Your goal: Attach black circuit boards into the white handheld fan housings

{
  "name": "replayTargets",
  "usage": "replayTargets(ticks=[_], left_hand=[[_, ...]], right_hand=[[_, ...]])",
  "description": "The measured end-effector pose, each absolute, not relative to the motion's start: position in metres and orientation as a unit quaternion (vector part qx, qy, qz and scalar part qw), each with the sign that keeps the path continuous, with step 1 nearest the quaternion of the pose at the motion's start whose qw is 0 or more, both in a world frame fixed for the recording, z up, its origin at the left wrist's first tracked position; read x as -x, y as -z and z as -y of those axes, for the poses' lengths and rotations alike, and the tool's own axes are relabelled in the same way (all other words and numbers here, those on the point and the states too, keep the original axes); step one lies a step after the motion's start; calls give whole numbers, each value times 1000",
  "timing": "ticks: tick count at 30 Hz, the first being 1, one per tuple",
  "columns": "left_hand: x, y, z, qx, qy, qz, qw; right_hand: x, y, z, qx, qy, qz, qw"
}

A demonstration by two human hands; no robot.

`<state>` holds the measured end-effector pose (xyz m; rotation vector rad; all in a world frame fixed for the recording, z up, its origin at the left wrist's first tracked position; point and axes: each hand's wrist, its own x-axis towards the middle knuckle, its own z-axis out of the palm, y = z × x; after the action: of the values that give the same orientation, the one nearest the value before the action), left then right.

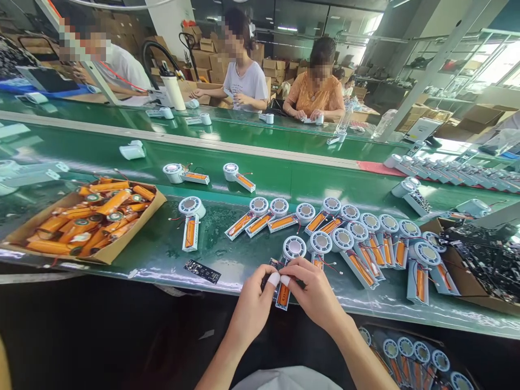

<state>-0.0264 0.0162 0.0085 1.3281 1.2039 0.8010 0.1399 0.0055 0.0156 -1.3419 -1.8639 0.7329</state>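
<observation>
A light blue unit with a round head [294, 247] and an orange battery [283, 295] in its handle lies at the table's front edge. Over its handle, my left hand [258, 292] and my right hand [311, 287] meet with fingertips pinched together. Part of a dark circuit board [275, 264] shows behind the fingertips; what exactly each hand pinches is too small to make out. A loose black circuit board [202, 271] lies to the left of my hands. Farther left, another unit [190, 225] stands apart with its battery showing.
At the left sits a cardboard tray [134, 238] of orange batteries. Many similar units [357, 231] crowd the right side, beside a box [467, 279] of black circuit boards. Beyond is a green conveyor [280, 179] with more units. Several people sit across it.
</observation>
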Motion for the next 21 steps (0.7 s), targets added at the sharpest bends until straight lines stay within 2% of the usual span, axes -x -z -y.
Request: replayTargets(ticks=[7, 17, 21], left_hand=[[24, -7, -6, -576, -362, -535, 501], [23, -10, -1, -588, -384, -535, 469], [21, -11, 0, -550, -406, -536, 495]], right_hand=[[-135, -22, -12, 555, -251, 691, 388], [-123, -21, -10, 594, -166, 704, 353], [-124, -23, -8, 587, -181, 695, 373]])
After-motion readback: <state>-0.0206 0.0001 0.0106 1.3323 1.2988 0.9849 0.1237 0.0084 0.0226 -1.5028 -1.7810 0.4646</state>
